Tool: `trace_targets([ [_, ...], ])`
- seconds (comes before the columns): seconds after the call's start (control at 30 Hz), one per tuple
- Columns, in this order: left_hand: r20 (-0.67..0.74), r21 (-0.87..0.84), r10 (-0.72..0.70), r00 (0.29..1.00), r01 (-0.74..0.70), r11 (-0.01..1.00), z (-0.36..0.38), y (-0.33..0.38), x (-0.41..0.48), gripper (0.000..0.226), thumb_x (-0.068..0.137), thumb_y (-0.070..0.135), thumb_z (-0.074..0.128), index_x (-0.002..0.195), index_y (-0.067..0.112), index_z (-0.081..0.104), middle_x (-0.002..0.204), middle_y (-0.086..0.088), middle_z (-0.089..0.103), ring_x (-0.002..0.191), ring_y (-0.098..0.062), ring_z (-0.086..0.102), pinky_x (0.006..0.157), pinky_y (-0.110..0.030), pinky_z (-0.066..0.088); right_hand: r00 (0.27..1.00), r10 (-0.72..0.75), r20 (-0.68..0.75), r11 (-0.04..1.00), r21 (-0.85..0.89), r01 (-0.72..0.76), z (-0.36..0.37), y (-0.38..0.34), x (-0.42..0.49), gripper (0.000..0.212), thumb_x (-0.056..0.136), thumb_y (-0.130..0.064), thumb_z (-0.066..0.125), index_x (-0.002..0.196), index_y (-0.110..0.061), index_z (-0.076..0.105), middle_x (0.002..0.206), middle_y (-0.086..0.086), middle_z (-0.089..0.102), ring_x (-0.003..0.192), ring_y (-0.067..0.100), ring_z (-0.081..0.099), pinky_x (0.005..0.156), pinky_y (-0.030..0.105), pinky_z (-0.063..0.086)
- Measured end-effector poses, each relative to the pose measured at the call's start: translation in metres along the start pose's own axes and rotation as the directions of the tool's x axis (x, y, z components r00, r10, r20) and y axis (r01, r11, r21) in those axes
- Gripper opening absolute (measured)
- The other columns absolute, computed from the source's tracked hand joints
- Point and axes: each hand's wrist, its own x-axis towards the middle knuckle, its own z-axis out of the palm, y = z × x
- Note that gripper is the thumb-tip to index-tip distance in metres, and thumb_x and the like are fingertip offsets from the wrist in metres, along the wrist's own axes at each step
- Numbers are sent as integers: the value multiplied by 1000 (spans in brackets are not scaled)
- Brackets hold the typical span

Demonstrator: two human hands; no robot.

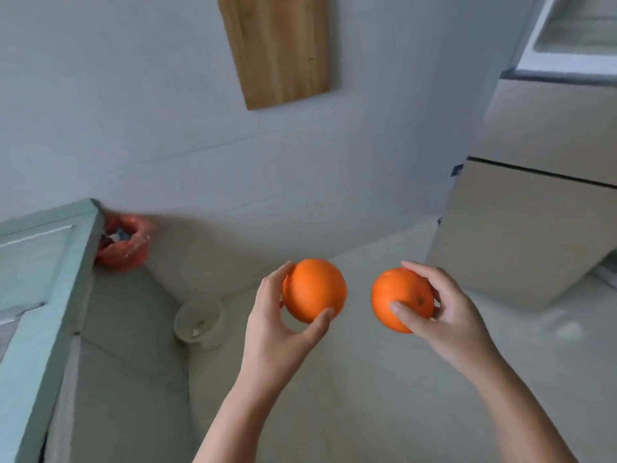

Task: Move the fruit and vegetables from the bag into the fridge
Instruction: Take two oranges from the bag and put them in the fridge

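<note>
Oranges fill both hands, held up over the pale floor. The left orange sits in the left hand, thumb and fingers curled round it. The right orange is gripped likewise by the right hand, and the two fruits are near but apart. Off to the right stands the fridge. Far left, a red bag sits by a green cabinet, with a small white tub nearer in.

no readable text, no labels, no brands, no numbers anywhere
</note>
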Motion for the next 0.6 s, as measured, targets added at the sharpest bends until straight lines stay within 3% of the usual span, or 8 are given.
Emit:
trace_targets([
  [0.13,112,-92,44,993,-34,995,50,15,43,63,58,40,72,109,54,38,112,30,47,102,4,52,75,2,37,986,56,-158,997,-38,-62,-45,16,10,51,55,-53,64,103,-63,49,117,-25,54,110,2,53,89,29,47],
  [0.23,193,-158,107,975,-77,984,87,25,82,66,62,35,79,112,51,39,113,27,48,101,2,52,73,2,37,956,69,-286,994,-65,-91,-76,24,27,52,55,-52,64,104,-62,50,118,-26,54,111,2,52,88,24,47],
  [0.37,288,-242,207,935,-138,960,128,33,139,70,65,24,80,117,45,38,116,27,45,102,1,51,73,1,39,903,67,-424,987,-104,-122,-100,31,71,52,54,-52,64,104,-60,51,123,-14,54,111,7,52,85,24,48],
  [0.6,342,-323,258,904,-145,935,169,37,243,68,57,41,72,117,45,40,119,24,45,102,0,51,71,-11,41,865,38,-500,979,-154,-132,-109,27,174,56,57,-53,62,111,-49,50,122,-16,50,112,7,51,87,28,46],
])
